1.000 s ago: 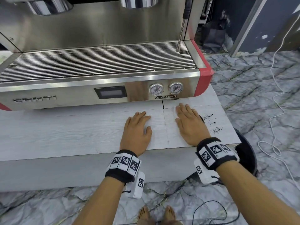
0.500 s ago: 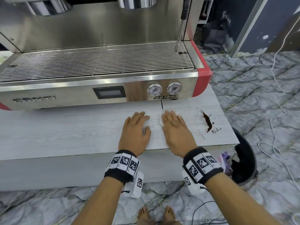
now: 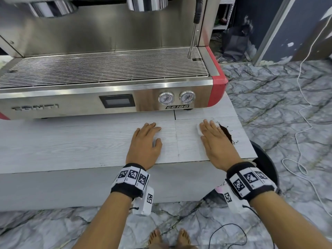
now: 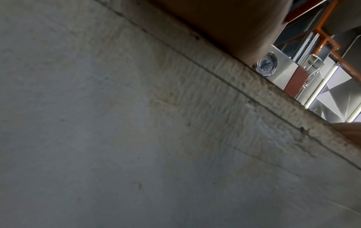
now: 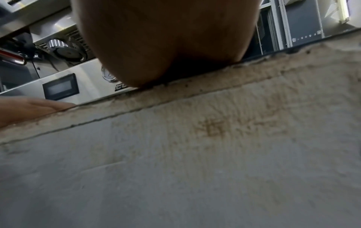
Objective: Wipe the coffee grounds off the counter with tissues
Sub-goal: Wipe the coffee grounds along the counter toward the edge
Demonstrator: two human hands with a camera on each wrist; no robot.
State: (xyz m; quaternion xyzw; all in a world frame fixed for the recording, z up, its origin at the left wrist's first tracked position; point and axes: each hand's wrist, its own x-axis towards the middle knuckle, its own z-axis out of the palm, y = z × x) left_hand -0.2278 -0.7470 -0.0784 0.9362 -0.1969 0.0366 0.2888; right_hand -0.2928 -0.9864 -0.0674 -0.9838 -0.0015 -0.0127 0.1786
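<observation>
My left hand [image 3: 145, 141] lies flat on the counter [image 3: 71, 141], fingers straight and loosely together, thumb out, holding nothing. To its right, my right hand [image 3: 215, 141] presses a white tissue [image 3: 198, 129] down with straight, close fingers. The coffee grounds [image 3: 228, 134] sit heaped against that hand's right edge, above a dark bin [image 3: 265, 159].

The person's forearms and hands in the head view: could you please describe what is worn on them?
Both forearms are bare, without sleeves. The left hand and the right hand wear no gloves. Each wrist carries a black band faced with white square tiles printed with black-and-white fiducial codes. A white boxy camera unit with its own code hangs under each band, and a thin black cable trails from each unit.
</observation>
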